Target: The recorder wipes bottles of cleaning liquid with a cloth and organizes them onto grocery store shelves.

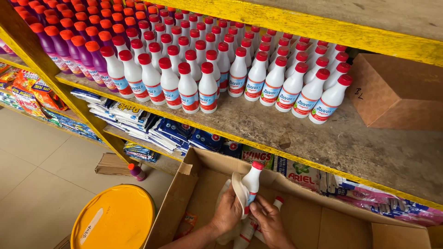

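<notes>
My left hand (227,213) holds a pale cloth (239,190) pressed against a white bottle with a red cap (252,182), held upright over an open cardboard box (180,203). My right hand (270,223) grips the lower part of that same bottle. Two more white red-capped bottles (272,207) lie in the box below the hands. On the wooden shelf (295,133) above stand many rows of identical white bottles (207,87), with purple orange-capped bottles (78,50) at the left.
A brown carton (392,92) sits at the shelf's right end. Lower shelves hold blue sachet packs (170,131) and colourful packets (27,94). A yellow bucket lid (115,219) and a lone purple bottle (136,172) are on the tiled floor, left of the box.
</notes>
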